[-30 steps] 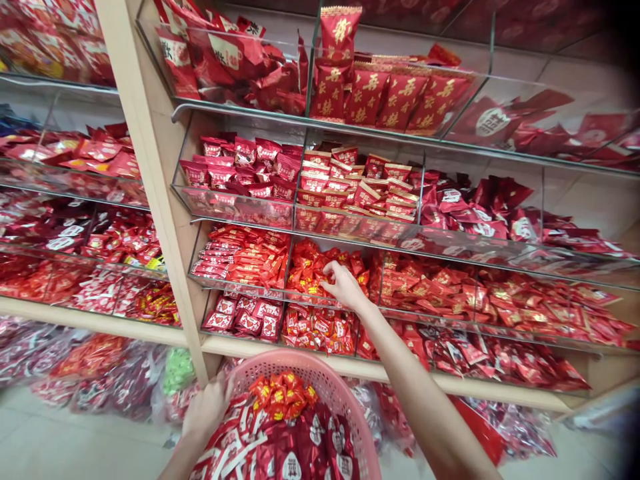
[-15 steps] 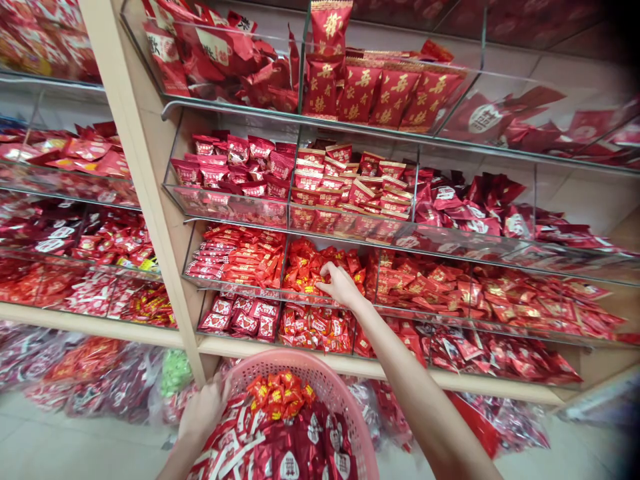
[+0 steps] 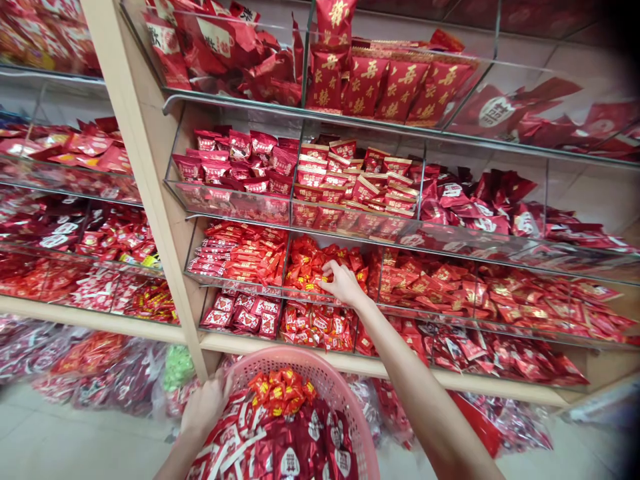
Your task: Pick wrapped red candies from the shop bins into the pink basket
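Note:
My left hand (image 3: 207, 403) is closed round the left rim of a pink plastic basket (image 3: 354, 400). In the basket lie a pile of orange-red wrapped candies (image 3: 283, 392), dark red packets (image 3: 290, 457) with white emblems, and red-and-white packets (image 3: 230, 443). My right hand (image 3: 344, 283) reaches into a clear shelf bin at the lower middle, over orange-red candies (image 3: 305, 263) with yellow print. Its thumb and forefinger are apart at the candies, and nothing shows between them. The other fingers are partly hidden.
Clear-fronted shelves (image 3: 240, 207) full of red wrapped sweets rise in front. A wooden upright (image 3: 145, 180) stands at the left. Below the bottom ledge (image 3: 450, 380), plastic bags of sweets (image 3: 115, 373) rest on the tiled floor. Glass dividers separate the bins.
The view has shifted slightly. My right hand stays at the same bin with its thumb and forefinger apart. My left hand stays on the basket rim.

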### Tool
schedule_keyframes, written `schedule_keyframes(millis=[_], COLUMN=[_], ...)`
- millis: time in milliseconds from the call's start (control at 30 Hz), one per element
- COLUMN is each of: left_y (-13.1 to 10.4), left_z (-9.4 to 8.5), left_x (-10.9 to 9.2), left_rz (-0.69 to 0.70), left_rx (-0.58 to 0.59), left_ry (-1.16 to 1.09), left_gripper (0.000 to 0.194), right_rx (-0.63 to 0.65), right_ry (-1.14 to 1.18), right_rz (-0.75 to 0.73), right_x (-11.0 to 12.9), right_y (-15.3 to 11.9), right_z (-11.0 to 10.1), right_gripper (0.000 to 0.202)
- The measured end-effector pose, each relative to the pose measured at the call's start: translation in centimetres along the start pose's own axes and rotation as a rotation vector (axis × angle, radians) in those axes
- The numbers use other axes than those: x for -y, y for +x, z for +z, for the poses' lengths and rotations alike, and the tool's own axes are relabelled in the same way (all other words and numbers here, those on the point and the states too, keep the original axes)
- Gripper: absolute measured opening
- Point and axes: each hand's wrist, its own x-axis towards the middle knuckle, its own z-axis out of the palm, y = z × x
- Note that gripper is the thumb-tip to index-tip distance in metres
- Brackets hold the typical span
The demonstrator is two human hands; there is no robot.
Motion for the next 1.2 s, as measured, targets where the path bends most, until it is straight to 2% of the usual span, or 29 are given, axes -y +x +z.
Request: schedule_keyframes(millis=[167,367,533,767,1033,1200], left_y=[-0.3,-0.1,0.0,-0.2,-0.4,-0.3], left_z=[-0.5,-0.3,-0.2,-0.6,-0.8,-0.7], left_x=[-0.1,0.2,0.2,-0.1,-0.5,-0.4], left_rz=[0.041,0.180,0.139,0.075,-0.004,-0.003], left_rx=[0.028,0.063,0.079,0.054,0.058,0.044], left_ry=[0.051,0.240,0.226,0.107,0.050,0.053], left_gripper=[0.040,0.053,0.050,0.039,0.038,0.039], right_rx=[0.036,0.035,0.056,0.009,-0.157,-0.387], right_ry=[0.031,-0.007,0.003,-0.011,0.026,0.049], right_rz=[0.016,0.026,0.038,0.039,-0.034,-0.129], right_x=[-0.2,-0.2,-0.2,-0.1,0.7,2.9], right_y=[0.1,0.1,0.2,0.0,-0.7,-3.0], right_z=[0.1,0.0,-0.1,-0.1,-1.1,-2.0], right_gripper=[0.030,0.031,0.032,0.033,0.032,0.037])
